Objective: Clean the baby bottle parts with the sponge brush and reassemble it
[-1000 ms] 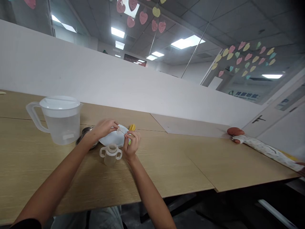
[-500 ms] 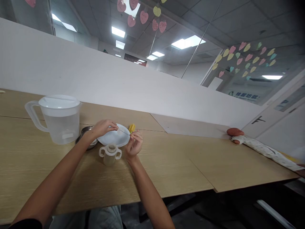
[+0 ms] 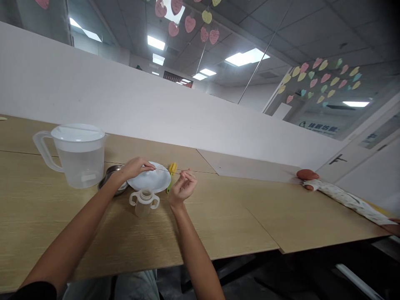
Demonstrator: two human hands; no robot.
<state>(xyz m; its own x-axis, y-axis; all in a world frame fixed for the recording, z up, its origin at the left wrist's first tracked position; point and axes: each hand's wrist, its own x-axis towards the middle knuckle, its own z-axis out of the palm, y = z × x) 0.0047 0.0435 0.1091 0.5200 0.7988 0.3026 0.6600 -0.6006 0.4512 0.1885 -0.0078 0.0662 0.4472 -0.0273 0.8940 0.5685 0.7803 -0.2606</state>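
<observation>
Both hands work above a white plate (image 3: 150,182) on the wooden tabletop (image 3: 218,216). The left hand (image 3: 135,166) hovers over the plate's far rim, its grip pinched together on a small pale piece (image 3: 156,169) at the fingertips; what that piece is cannot be told at this size. From the piece a very thin strand (image 3: 170,170) runs to the right, level with the tabletop, to the right hand (image 3: 183,186). The right hand is raised just right of the plate, palm turned up and toward the person, thumb and forefinger closed on the strand's other end, the remaining fingers loosely curled.

Just in front of the plate, between the two forearms, stands a small translucent two-handled cup (image 3: 144,202), upright and with no lid on. A yellow and green brush (image 3: 171,173) lies at the plate's right edge, behind the right hand. A metal bowl (image 3: 110,178) sits beside the plate's left edge, partly hidden by the left wrist. Farther left stands a clear lidded pitcher (image 3: 76,155) with water in it, handle pointing left.

At the tabletop's far right lies a patterned cloth bundle (image 3: 343,199) with a reddish end.
</observation>
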